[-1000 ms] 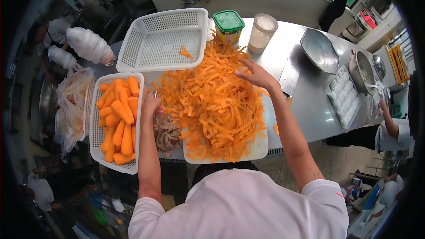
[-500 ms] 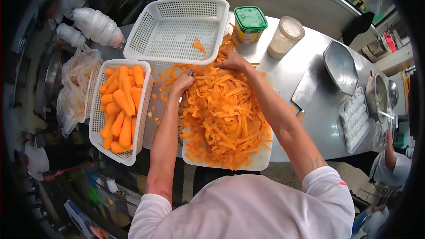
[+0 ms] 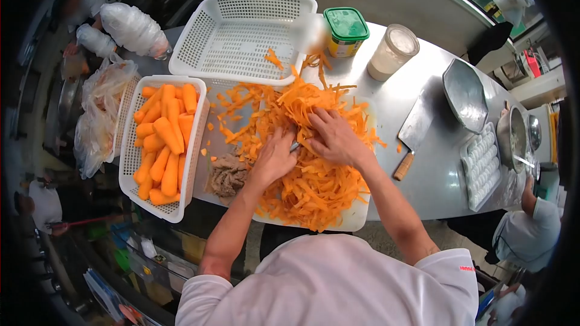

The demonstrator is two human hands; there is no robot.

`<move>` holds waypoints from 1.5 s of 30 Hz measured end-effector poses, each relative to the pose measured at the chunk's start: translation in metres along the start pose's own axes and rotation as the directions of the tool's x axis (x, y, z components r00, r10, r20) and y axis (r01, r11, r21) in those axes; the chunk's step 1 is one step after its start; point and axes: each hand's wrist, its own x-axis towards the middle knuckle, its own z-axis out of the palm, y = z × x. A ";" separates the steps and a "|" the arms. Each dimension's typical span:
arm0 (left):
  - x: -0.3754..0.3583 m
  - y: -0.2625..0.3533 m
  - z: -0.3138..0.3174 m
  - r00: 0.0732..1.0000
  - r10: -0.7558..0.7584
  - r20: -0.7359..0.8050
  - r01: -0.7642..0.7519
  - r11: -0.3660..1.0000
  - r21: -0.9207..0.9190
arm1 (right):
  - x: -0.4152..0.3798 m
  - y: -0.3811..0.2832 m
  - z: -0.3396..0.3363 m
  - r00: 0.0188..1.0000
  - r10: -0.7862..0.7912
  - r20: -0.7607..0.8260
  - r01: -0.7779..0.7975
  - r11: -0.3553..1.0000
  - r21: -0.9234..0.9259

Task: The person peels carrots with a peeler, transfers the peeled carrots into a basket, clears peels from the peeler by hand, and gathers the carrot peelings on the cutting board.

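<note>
We are in a commercial kitchen. The long stainless steel counter [image 3: 435, 163] carries a big heap of orange carrot strips [image 3: 302, 145] on a white plastic cutting board [image 3: 356, 220], a white perforated plastic basket full of peeled carrots [image 3: 162, 145] and a wide steel cleaver with a wooden handle [image 3: 412, 133]. Round metal bowls [image 3: 465, 96] stand further along, and a co-worker in white clothing [image 3: 528, 235] works at the far end.

My left hand [image 3: 275, 160] and right hand [image 3: 334, 137] press side by side, palms down, into the heap of carrot strips [image 3: 308, 145] on the white cutting board [image 3: 356, 220], with a basket of whole peeled carrots [image 3: 162, 145] to my left and a cleaver [image 3: 412, 134] lying to my right.
</note>
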 end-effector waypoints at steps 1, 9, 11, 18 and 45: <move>-0.001 -0.006 0.003 1.000 0.029 -0.013 -0.029 0.998 -0.048 | -0.007 -0.005 0.001 1.000 0.028 0.013 -0.028 0.999 -0.027; 0.022 -0.062 -0.077 0.964 -0.264 -0.041 0.256 0.955 -0.150 | 0.027 0.014 -0.044 0.963 0.223 0.153 -0.253 0.942 0.219; 0.059 -0.082 -0.094 0.897 -0.441 -0.009 0.436 0.890 -0.132 | 0.050 0.023 -0.043 0.917 0.321 0.235 -0.369 0.908 0.197; 0.173 -0.185 -0.021 0.987 0.000 -0.159 0.089 0.827 0.555 | 0.095 0.036 0.014 0.834 0.354 0.424 -0.303 0.935 -0.185; 0.028 0.157 -0.043 0.941 0.335 -0.045 -0.281 0.702 -0.655 | -0.206 0.071 -0.001 0.231 0.818 -0.527 -0.870 0.416 0.265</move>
